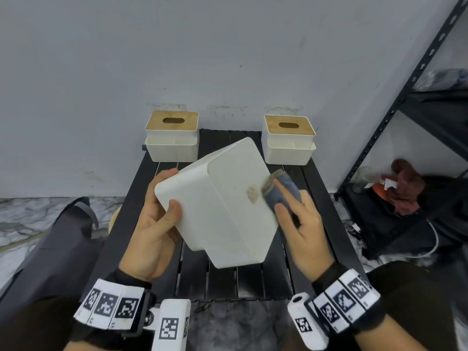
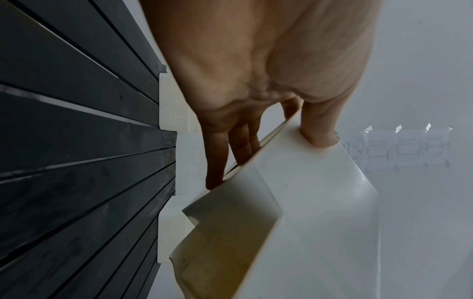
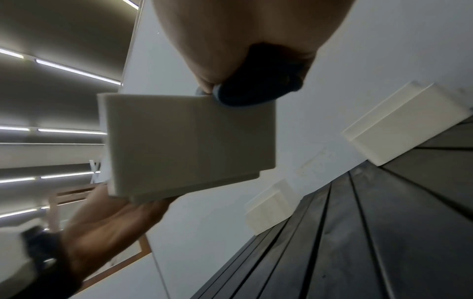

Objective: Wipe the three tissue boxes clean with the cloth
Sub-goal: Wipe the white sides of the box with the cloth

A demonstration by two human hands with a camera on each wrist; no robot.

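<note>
A person's two hands work above a black slatted table (image 1: 141,198) set against a pale wall (image 1: 177,59).

The left hand (image 1: 154,224) grips a white box (image 1: 222,206), lifted off the table and tilted, its plain bottom face turned toward the camera. The thumb (image 1: 173,211) presses on that face near the left edge, and the fingers wrap around the far side. In the left wrist view, the fingers (image 2: 217,157) reach over the box's open rim while the thumb sits on the outer wall.

The right hand (image 1: 301,221) holds a bunched blue-grey cloth (image 1: 281,191) against the box's right edge. Its fingers are curled around the cloth, with the index finger lying along the top of it. A small brownish smudge (image 1: 252,195) shows on the white face just left of the cloth. In the right wrist view, the cloth (image 3: 256,93) appears dark and is pinched against the box's upper corner.

Two more white boxes stand upright at the back of the table, well apart. The left back box (image 1: 171,138) and the right back box (image 1: 288,140) each have a wooden lid with an oval slot.

A black metal shelf (image 1: 415,102) stands to the right, with a reddish bundle (image 1: 407,188) on the floor beside it. A dark bag (image 1: 58,236) lies to the left of the table.
</note>
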